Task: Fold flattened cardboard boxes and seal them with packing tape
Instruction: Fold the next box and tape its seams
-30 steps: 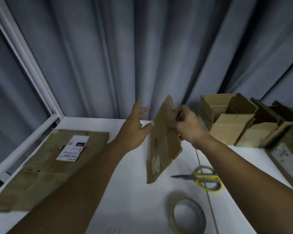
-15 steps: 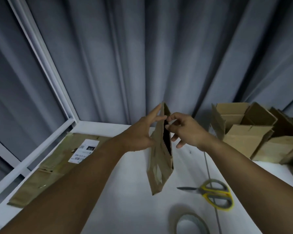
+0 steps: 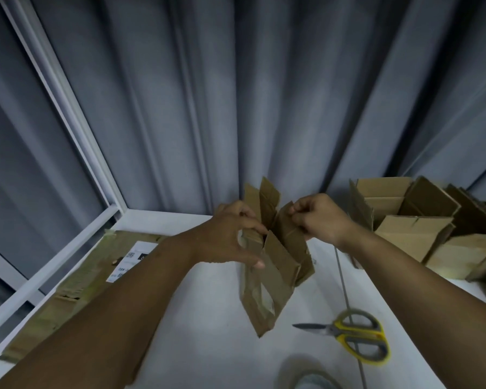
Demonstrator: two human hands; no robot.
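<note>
A small brown cardboard box hangs in the air above the white table, partly spread open with its top flaps sticking up. My left hand grips its left wall, fingers curled over the top edge and thumb on the front face. My right hand pinches the right wall's upper edge. A roll of clear packing tape lies at the table's near edge, partly cut off by the frame.
Yellow-handled scissors lie on the table to the right of the box. A large flattened box with a white label lies at the left. Several opened boxes stand at the back right. Grey curtains hang behind.
The box was a flat sheet held edge-on. Both hands have pulled its walls apart, so it now gapes open with the flaps standing up. The view has tilted up slightly.
</note>
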